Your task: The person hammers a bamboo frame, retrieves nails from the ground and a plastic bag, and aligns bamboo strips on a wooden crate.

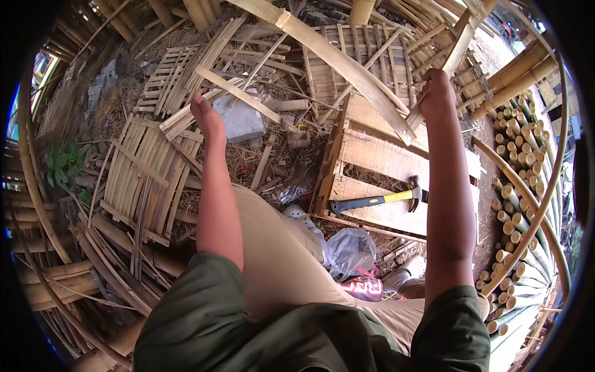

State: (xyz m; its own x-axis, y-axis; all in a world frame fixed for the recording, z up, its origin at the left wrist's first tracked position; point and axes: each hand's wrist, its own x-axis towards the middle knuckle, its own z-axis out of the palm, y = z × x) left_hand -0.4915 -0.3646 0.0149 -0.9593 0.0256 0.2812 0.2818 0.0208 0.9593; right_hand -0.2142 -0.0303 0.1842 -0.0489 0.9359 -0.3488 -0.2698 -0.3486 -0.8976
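My right hand (437,94) is closed round a bamboo slat (460,52) that slants up to the right. Its lower end meets the end of a long, broad bamboo strip (347,69) reaching in from the top. My left hand (208,116) is raised beside a bundle of split bamboo slats (180,122), its fingers partly apart; whether they touch the bundle is hard to see. Under the long strip stands a low wooden crate (384,155). A hammer (375,201) with a yellow and black handle lies on its planks.
Slatted bamboo panels (142,170) lie at the left, with others at the back. A pale stone block (238,118) sits mid-ground. Stacked bamboo poles (517,204) fill the right side. A clear plastic bag (350,253) lies between my legs.
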